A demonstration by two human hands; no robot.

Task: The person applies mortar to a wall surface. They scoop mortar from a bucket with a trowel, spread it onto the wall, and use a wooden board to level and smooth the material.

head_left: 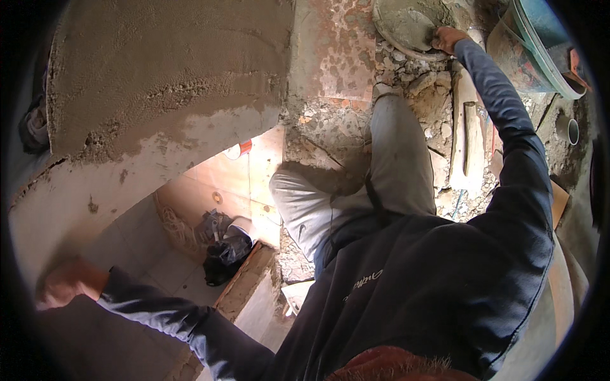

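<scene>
My right hand [450,39] reaches to the upper right, into a round shallow pan [389,39] of wet grey mortar [416,14]. Its fingers are closed at the pan's near right side; what they grip is hidden. Far to the left, my left hand [71,282] is at the lower edge of a pale wall [76,190]. Shadow and the picture's rim blur its fingers, so their hold cannot be made out. Above it, wet brown-grey mortar [171,51] covers most of the wall surface, with a rough, ragged lower border.
A large bucket [511,47] with an orange-handled tool stands right of the pan. Rubble [422,82], wooden pieces [467,127] and a pipe end [572,132] lie around my legs. Below the wall edge, a tiled floor [143,235] holds a black bag [222,260] and a white bucket [240,230].
</scene>
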